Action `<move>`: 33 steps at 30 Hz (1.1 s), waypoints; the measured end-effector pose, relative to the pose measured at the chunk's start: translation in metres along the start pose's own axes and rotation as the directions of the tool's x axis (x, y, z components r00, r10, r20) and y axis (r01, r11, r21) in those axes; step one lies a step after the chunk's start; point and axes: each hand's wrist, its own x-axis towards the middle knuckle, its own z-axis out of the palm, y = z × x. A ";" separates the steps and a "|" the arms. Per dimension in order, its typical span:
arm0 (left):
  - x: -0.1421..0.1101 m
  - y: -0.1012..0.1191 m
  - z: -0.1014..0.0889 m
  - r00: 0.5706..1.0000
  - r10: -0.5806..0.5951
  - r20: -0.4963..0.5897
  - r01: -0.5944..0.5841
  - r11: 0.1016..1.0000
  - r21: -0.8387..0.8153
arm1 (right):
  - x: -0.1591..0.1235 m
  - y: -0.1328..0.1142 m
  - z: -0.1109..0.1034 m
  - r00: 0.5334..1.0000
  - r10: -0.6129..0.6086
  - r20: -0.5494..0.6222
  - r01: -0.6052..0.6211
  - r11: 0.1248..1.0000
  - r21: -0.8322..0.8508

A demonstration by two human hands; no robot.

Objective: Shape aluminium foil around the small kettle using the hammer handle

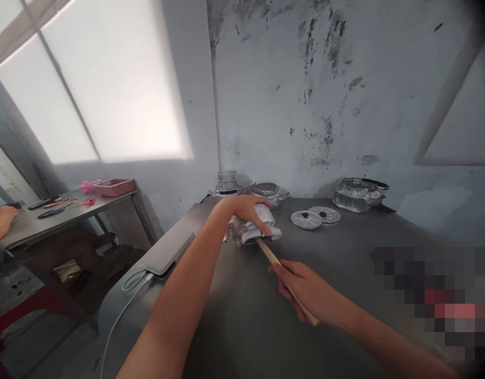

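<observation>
- My left hand [248,207]: thumb and fingers spread over a foil-covered object [265,214], holding it; thumb on the near side.
- My right hand [303,287]: fingers wrapped around a wooden stick [269,253], which slants away from me.
- Far end of stick meets the near edge of the foil-covered object; cannot tell whether joined to it or only touching.
- Location of foil-covered object: toward the back of the grey counter [234,326], ahead of me.
- Behind it: a perforated metal cylinder [227,181] and a foil-wrapped round vessel [266,188].
- Right of it: two round discs with black knobs, the left disc [306,222] overlapping the right disc [332,215]; farther right, near the wall, a foil-wrapped pot [356,199].
- Left of my forearm: a flat grey device [171,252], white cable [121,316] at its near end.
</observation>
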 end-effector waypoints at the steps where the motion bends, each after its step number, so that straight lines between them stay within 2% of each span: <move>1: 0.000 0.000 0.000 1.000 -0.004 0.001 0.004 1.000 -0.007 | 0.000 0.000 0.000 1.000 -0.003 -0.003 0.003 1.000 0.015; 6: 0.001 -0.002 0.000 1.000 0.014 -0.005 -0.015 1.000 -0.022 | -0.001 0.000 0.000 0.994 -0.106 -0.026 0.107 0.994 0.014; 11: -0.001 0.001 -0.001 0.999 0.032 0.017 -0.032 0.999 -0.003 | -0.004 -0.003 0.001 0.999 0.007 0.039 -0.007 1.000 0.003; 18: -0.001 0.003 -0.001 0.999 0.037 -0.006 -0.037 0.999 0.014 | 0.000 0.006 0.003 0.995 -0.103 -0.016 0.103 0.995 0.005; 24: -0.001 0.004 0.000 0.999 0.039 -0.018 -0.038 0.999 0.020 | 0.003 0.008 0.000 0.999 -0.031 0.025 0.031 0.999 -0.007; 30: 0.000 0.003 0.000 0.999 0.034 -0.024 -0.034 0.999 0.019 | 0.000 0.001 0.000 0.996 -0.088 -0.028 0.088 0.996 0.028; 33: 0.000 0.001 0.000 0.998 0.046 -0.031 -0.046 0.999 0.014 | -0.001 0.000 0.001 0.999 -0.053 -0.005 0.053 0.998 0.026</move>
